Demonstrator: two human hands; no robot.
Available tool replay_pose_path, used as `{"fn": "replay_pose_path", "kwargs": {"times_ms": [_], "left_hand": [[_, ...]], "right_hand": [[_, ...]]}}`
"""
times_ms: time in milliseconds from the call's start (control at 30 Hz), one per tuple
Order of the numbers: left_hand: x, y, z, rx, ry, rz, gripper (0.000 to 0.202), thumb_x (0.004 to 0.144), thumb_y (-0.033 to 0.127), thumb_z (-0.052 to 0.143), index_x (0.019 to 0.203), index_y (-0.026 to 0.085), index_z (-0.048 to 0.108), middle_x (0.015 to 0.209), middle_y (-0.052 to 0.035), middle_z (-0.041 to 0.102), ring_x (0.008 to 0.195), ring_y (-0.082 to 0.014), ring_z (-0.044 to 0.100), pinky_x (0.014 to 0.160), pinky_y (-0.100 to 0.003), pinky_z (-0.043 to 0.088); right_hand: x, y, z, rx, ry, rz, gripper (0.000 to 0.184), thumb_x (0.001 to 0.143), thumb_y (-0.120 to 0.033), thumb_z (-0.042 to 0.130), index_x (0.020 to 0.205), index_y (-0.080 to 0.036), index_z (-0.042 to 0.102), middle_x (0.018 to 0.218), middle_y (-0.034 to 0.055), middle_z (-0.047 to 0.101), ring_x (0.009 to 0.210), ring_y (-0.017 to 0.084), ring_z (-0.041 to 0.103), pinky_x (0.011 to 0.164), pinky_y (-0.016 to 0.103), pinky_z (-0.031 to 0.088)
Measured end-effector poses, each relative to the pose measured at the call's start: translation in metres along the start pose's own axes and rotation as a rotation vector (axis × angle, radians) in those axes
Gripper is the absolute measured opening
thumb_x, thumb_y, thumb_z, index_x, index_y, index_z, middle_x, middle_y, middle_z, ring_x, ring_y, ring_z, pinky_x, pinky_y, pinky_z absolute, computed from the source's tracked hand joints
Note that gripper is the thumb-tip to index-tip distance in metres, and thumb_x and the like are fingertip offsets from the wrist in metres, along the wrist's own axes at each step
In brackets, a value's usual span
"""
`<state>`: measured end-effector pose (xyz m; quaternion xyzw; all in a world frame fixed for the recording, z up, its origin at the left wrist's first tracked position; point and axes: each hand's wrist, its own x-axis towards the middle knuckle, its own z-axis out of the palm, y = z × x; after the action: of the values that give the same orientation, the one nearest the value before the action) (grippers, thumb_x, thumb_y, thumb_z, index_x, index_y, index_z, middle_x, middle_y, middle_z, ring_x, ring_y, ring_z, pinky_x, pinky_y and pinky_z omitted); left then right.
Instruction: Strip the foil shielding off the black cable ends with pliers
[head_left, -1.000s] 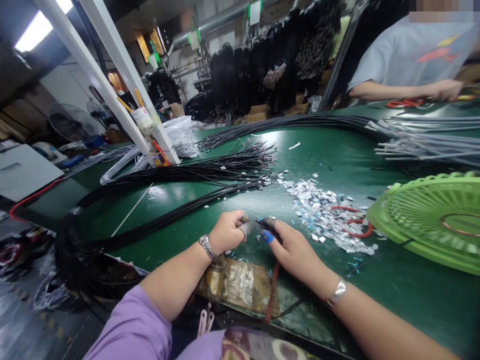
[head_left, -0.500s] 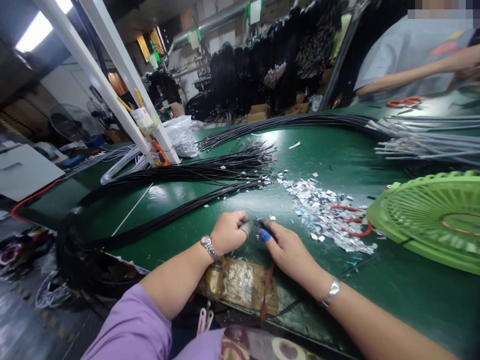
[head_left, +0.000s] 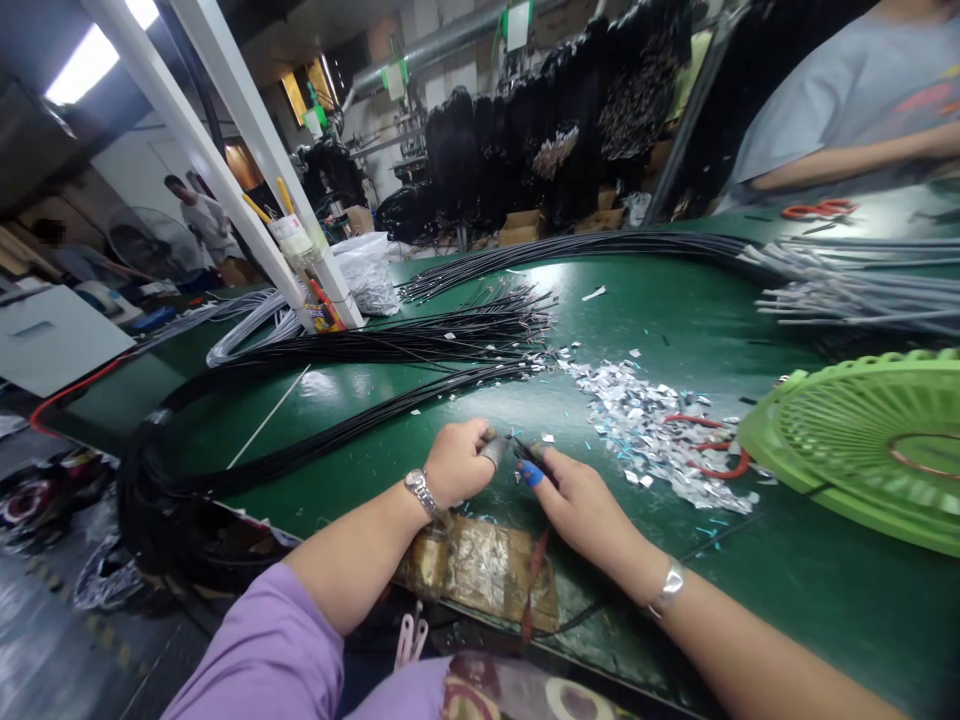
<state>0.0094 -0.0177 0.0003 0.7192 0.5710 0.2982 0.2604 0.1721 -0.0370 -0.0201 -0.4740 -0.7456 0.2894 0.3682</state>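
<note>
My left hand [head_left: 459, 465], with grey coverings on its fingertips, is closed in a pinch at the tip of a thin black cable [head_left: 517, 448]. Close by on the right, my right hand [head_left: 581, 490] grips the same dark cable between finger and thumb; blue tape wraps one of its digits. Exactly what lies between the left fingertips is too small to see. Both hands are just above the near table edge, over a taped cardboard piece [head_left: 487, 570]. Beyond them lie bundles of black cables [head_left: 420, 340] with stripped ends.
White and blue scraps [head_left: 637, 420] are heaped on the green table [head_left: 360, 430], partly covering red-handled scissors [head_left: 731, 465]. A green fan [head_left: 862, 440] stands at the right. Grey cables [head_left: 847, 285] lie behind it, near a co-worker's arm [head_left: 862, 160]. A white post [head_left: 255, 150] rises at left.
My hands stay almost in place, with a slight shift at the fingertips. The view has moved a little. The co-worker's arm at right has lowered, and people now show at the back left.
</note>
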Motion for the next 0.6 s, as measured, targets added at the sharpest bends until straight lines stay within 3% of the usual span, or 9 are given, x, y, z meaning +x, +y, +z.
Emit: {"fn": "replay_pose_path", "kwargs": {"times_ms": [233,333,400,500,600], "left_hand": [[0.005,-0.003,-0.003,-0.014,0.035,-0.021,0.016,0.077,0.023,0.054,0.062,0.017,0.049,0.049,0.0049,0.043,0.046,-0.0080,0.035,0.048,-0.022,0.023],[0.003,-0.004,-0.003,-0.141,-0.058,0.003,0.018,0.079,0.029,0.054,0.066,0.016,0.050,0.049,0.0050,0.044,0.045,-0.0077,0.036,0.046,-0.021,0.025],[0.001,-0.004,-0.003,-0.185,-0.113,0.097,0.022,0.079,0.032,0.054,0.066,0.016,0.051,0.051,0.0047,0.045,0.047,-0.0073,0.037,0.047,-0.020,0.028],[-0.001,-0.004,-0.003,-0.150,-0.146,0.251,0.025,0.079,0.034,0.055,0.064,0.015,0.051,0.053,0.0041,0.046,0.050,-0.0069,0.038,0.049,-0.019,0.029],[-0.001,-0.005,-0.003,-0.098,-0.146,0.306,0.025,0.080,0.032,0.054,0.064,0.014,0.051,0.053,0.0040,0.046,0.050,-0.0067,0.038,0.049,-0.019,0.029]], "right_hand": [[-0.003,-0.003,-0.001,0.087,-0.051,-0.009,0.020,0.081,-0.040,0.051,0.068,-0.024,0.052,0.064,0.0028,0.059,0.059,0.019,0.052,0.056,0.031,0.039],[0.002,0.002,-0.007,0.280,0.067,0.145,0.027,0.076,-0.049,0.057,0.068,-0.024,0.053,0.056,-0.0012,0.051,0.053,0.016,0.045,0.050,0.029,0.034],[0.007,0.005,-0.010,0.505,0.128,0.291,0.033,0.073,-0.055,0.060,0.073,-0.023,0.053,0.054,-0.0044,0.044,0.047,0.012,0.037,0.045,0.026,0.028],[0.011,0.006,-0.012,0.807,0.079,0.456,0.045,0.062,-0.060,0.069,0.076,-0.021,0.051,0.051,-0.0093,0.035,0.042,0.007,0.023,0.041,0.022,0.019],[0.011,0.003,-0.010,0.920,-0.037,0.518,0.050,0.055,-0.056,0.077,0.078,-0.020,0.051,0.047,-0.0128,0.027,0.042,0.005,0.018,0.041,0.020,0.015]]}}
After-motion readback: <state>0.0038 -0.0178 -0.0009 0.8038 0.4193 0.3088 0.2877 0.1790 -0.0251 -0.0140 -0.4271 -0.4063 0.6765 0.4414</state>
